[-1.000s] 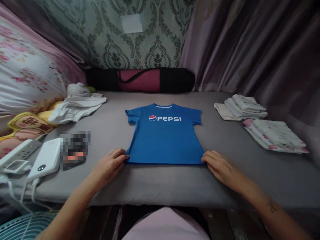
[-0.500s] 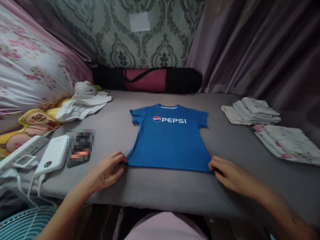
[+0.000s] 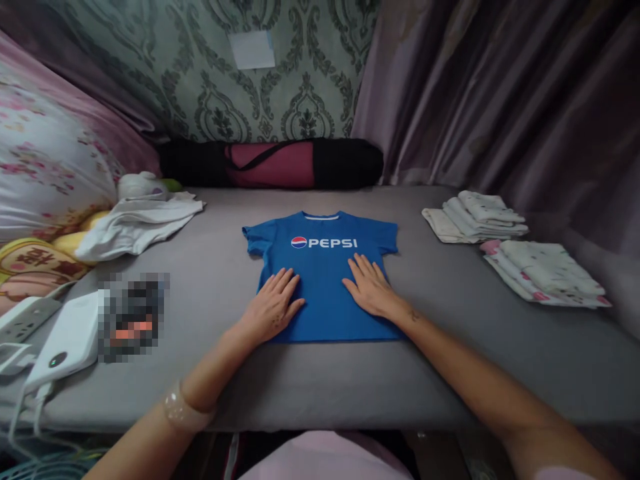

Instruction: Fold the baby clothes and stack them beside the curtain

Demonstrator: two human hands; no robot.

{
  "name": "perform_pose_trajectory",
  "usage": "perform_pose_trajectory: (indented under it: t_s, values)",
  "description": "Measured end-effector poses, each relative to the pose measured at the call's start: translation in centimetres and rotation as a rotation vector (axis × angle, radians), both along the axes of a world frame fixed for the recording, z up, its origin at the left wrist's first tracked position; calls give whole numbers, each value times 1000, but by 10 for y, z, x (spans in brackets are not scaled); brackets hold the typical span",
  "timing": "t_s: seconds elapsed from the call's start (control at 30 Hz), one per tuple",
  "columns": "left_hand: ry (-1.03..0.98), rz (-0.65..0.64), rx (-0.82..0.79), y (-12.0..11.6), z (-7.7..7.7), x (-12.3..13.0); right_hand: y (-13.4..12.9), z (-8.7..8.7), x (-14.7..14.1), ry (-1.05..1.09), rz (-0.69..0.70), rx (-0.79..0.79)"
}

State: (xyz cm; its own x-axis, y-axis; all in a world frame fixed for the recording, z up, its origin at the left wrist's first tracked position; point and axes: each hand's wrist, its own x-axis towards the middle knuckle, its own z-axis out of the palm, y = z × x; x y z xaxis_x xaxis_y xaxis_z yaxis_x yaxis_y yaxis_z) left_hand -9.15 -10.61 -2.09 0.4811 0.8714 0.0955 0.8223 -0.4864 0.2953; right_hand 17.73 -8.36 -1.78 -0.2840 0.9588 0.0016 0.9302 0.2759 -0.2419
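A blue T-shirt [image 3: 325, 293] with a white PEPSI print lies spread on the grey sheet, its collar pointing away from me. My left hand [image 3: 275, 303] rests flat on the shirt's left side, fingers stretched out. On the right half, below the print, my right hand [image 3: 369, 285] lies flat with its fingers spread. Neither hand grips the cloth. The left sleeve is slightly rumpled at its edge, and the bottom hem runs nearly straight.
Folded cloths [image 3: 483, 217] and another folded stack [image 3: 547, 273] sit at the right. At left are a white garment [image 3: 137, 223], a white power bank [image 3: 70, 340] and a power strip [image 3: 27, 317]. A black-and-red bag [image 3: 273, 163] lies along the wall.
Both hands have let go of the shirt's bottom corners and moved up and inward onto its front, opening flat. The view has shifted slightly to the right.
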Motion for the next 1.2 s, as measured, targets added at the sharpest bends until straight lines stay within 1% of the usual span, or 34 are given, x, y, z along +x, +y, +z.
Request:
perform_pose_trajectory:
  t_s: [0.07, 0.13, 0.27, 0.47, 0.6, 0.7, 0.8, 0.87, 0.93, 1.0, 1.03, 1.1, 1.13, 1.2]
  values:
    - [74, 39, -36, 1, -8, -4, -5, -4, 4, -14, 32, -24]
    - [114, 51, -46, -2, -11, -14, -16, -3, 13, -14, 93, -40]
    - [164, 88, -15, -15, -11, -28, -46, 2, 33, -13, 198, -28]
    - [197, 139, 29, -35, -11, -42, -89, 1, 54, -7, 307, 65]
    - [220, 155, 34, -53, -13, -57, -114, 0, 67, 17, 293, 43]
    - [241, 173, 41, -69, -13, -69, -129, 1, 78, 38, 267, -55]
    - [251, 188, 48, -78, -6, -79, -135, 11, 90, 64, 200, -166]
    - [243, 194, 43, -75, 5, -83, -130, 26, 94, 90, 133, -223]
    - [226, 195, 30, -64, 20, -81, -115, 44, 92, 130, 102, -266]
    - [191, 196, 41, -46, 34, -72, -91, 56, 82, 177, 126, -276]
    - [165, 189, 59, -35, 39, -65, -75, 57, 75, 199, 140, -251]
    - [107, 139, 95, -11, 41, -44, -39, 50, 57, 220, 132, -105]
    - [88, 93, 104, 1, 38, -33, -21, 43, 49, 206, 125, -39]
    - [94, 4, 95, 19, 26, -11, 9, 23, 34, 148, 120, 44]
